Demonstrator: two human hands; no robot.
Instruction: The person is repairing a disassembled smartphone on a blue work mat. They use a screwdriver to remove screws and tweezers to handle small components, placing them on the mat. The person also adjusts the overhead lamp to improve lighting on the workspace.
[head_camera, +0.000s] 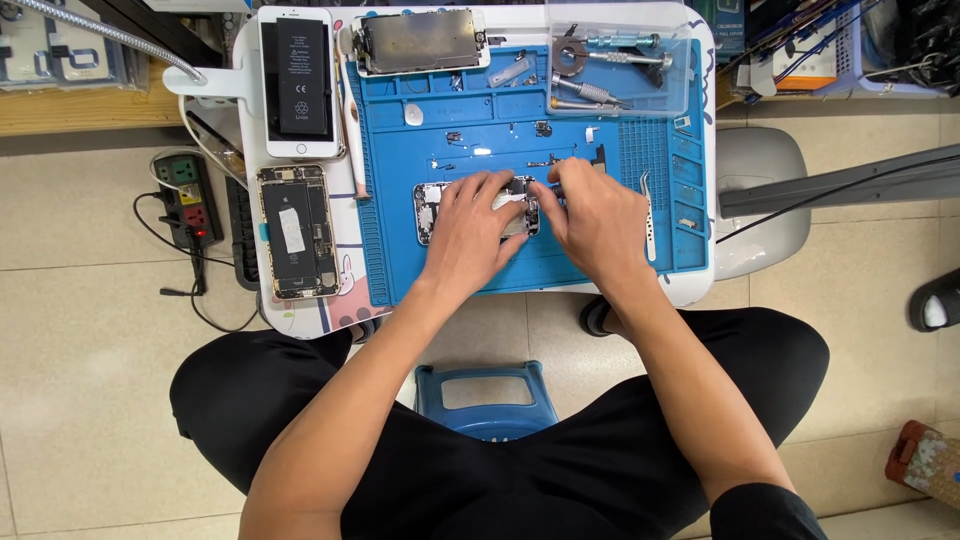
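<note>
While 2 hands press 1 opened phone, 2 more lie nearby.

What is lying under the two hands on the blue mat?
An opened phone body on the blue mat; the left hand and right hand cover its middle and right end.

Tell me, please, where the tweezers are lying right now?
In the head view, the tweezers lie on the blue repair mat, toward its right edge, just beyond the right hand.
</note>
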